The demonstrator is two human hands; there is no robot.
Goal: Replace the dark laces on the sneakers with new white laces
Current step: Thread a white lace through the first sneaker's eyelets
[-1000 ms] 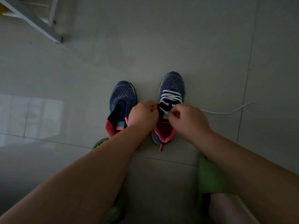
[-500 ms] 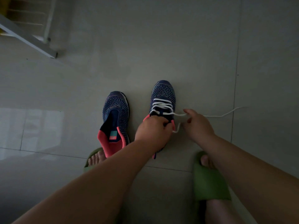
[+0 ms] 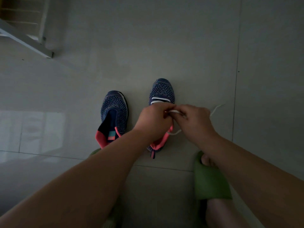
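Two dark blue knit sneakers with pink collars stand side by side on the grey tiled floor. The left sneaker (image 3: 115,116) has no lace in it. The right sneaker (image 3: 162,91) carries a white lace (image 3: 160,99) across its front eyelets. My left hand (image 3: 153,120) and my right hand (image 3: 193,119) meet over the right sneaker's middle, fingers curled, both pinching the white lace between them. A loose lace end (image 3: 217,108) trails off to the right on the floor, and another loop (image 3: 174,132) shows beside the pink collar. The upper eyelets are hidden under my hands.
My right foot wears a green slide sandal (image 3: 210,181) just behind the right sneaker; the other green sandal (image 3: 95,151) peeks out under my left forearm. A white metal frame (image 3: 26,40) stands at the far left. The floor is dim.
My right hand came back in from the right to meet the left over the sneaker. The left hand rose from the collar toward the middle. The lace is no longer stretched sideways.
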